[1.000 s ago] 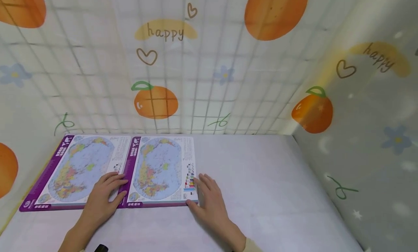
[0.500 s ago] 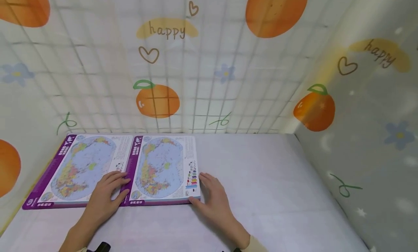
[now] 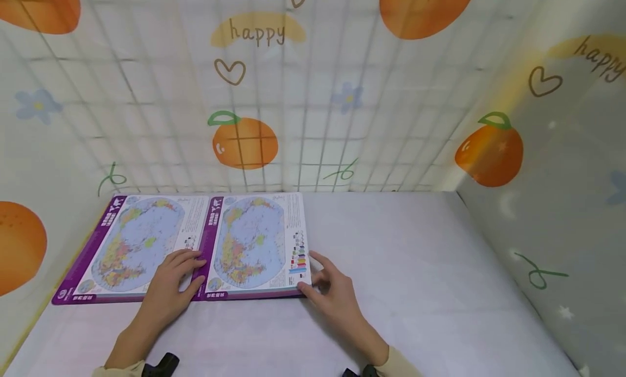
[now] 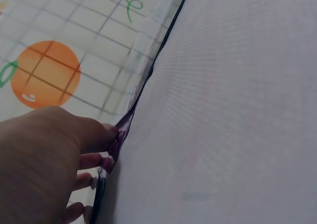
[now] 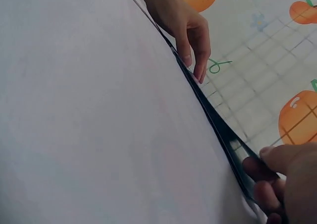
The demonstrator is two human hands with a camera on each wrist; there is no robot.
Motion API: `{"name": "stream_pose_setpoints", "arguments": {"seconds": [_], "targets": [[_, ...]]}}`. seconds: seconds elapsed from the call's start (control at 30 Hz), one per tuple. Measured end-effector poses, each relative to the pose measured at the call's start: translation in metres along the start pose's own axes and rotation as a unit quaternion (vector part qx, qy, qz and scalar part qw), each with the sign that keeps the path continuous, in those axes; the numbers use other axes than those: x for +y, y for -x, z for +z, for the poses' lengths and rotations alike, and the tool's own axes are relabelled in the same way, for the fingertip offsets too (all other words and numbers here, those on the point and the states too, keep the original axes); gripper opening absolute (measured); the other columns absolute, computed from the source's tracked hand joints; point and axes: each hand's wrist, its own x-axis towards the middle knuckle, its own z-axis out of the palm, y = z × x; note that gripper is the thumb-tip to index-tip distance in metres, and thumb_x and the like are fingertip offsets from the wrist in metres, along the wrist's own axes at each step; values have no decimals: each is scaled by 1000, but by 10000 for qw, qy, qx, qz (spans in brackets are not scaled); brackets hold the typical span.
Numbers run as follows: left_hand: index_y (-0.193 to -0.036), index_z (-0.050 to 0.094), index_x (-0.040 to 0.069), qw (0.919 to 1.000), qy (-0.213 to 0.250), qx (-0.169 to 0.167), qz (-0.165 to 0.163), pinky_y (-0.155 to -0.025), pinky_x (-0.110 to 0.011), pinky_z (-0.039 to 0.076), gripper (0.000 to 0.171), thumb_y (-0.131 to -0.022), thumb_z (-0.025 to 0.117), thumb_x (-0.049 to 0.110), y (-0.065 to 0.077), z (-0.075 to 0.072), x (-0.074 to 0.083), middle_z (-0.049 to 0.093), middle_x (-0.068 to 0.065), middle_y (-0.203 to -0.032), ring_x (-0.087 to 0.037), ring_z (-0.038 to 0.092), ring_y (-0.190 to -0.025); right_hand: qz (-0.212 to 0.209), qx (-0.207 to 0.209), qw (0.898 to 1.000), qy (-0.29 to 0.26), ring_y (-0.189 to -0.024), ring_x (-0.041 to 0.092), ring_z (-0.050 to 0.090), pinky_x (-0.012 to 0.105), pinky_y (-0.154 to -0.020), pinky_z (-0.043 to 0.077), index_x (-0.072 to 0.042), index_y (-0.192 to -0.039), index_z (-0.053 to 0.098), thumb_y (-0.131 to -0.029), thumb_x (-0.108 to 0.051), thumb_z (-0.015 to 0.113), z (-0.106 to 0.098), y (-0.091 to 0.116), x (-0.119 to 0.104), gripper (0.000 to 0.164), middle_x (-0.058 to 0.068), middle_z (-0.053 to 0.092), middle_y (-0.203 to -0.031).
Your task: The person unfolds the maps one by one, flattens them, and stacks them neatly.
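Note:
Two world map boards with purple borders lie side by side, the left map board (image 3: 134,241) and the right map board (image 3: 250,241). My left hand (image 3: 171,282) rests on the left board's lower right part, fingertips reaching the purple strip between the boards. On the other side, my right hand (image 3: 337,295) pinches the right board's near right corner, thumb on top and fingers underneath. The right wrist view shows a dark gap under that board's raised edge (image 5: 218,117). Seen from the left wrist, the left thumb (image 4: 96,135) is at the boards' near edge.
White cloth (image 3: 391,246) covers the table. Behind it hangs a curtain (image 3: 303,94) with printed oranges over a wire grid, and a grey patterned curtain (image 3: 577,214) borders the right side. Black straps (image 3: 163,364) show at both wrists.
My right fingers have gone from lying on the right board's edge to curling under its corner, which is slightly raised. My left hand stays on the left board. The head view has shifted a little.

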Motion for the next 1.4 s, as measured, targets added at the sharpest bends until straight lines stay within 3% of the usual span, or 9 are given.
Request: {"name": "stream_pose_setpoints", "arguments": {"seconds": [0.1,0.2,0.37,0.57,0.97,1.3,1.4], "targets": [[-114,77,6,10000,-38,-45,-22,-109,-65,42,35,-80,86,-1,-1,0,1,71,-15,-131,-42,56,-131,-110,-147,9997,-176,-62,2,51,18,-58,45,-7,-150,53,-87,-11,86,-2,0,1,71,-14,63,-69],[-114,77,5,9999,-83,-88,-21,-109,-65,41,35,-80,86,-1,-2,0,1,71,-16,-131,-43,55,-131,-153,-188,9991,-357,-59,1,47,17,-53,42,-9,-149,54,-89,-10,84,-3,1,1,67,-11,60,-68],[-114,77,5,9999,-108,-90,-2,-110,-65,41,36,-80,86,-2,-5,-3,1,71,-16,-131,-43,55,-131,-35,-113,9984,-548,-60,3,49,17,-54,44,-15,-142,59,-90,-8,83,-2,0,-2,57,-9,59,-66],[-114,77,5,9998,-114,-132,-101,-111,-65,41,36,-80,87,-1,-5,-3,2,71,-16,-131,-42,55,-132,464,-83,9966,-677,-60,7,51,17,-55,43,-20,-139,60,-91,-6,82,-3,0,-4,54,-6,62,-66],[-113,77,5,9999,-106,-106,-50,-109,-65,42,35,-80,87,0,-2,-4,1,71,-17,-130,-43,56,-130,914,210,9932,-692,-65,10,54,17,-60,45,-22,-136,61,-93,-5,80,-12,6,-5,51,-5,69,-73],[-115,76,6,9994,-107,-206,-242,-109,-66,40,34,-82,86,3,-1,-1,-2,69,-16,-133,-43,53,-134,1080,492,9916,-516,-71,9,58,17,-66,50,-11,-144,59,-92,-7,82,-24,9,4,57,-5,73,-78],[-115,76,6,9994,-118,-203,-239,-109,-66,40,34,-82,86,3,-1,0,-1,69,-16,-133,-43,53,-133,1125,526,9916,-373,-71,9,60,18,-67,51,-11,-141,63,-92,-9,81,-28,10,5,52,-7,74,-79]]}}
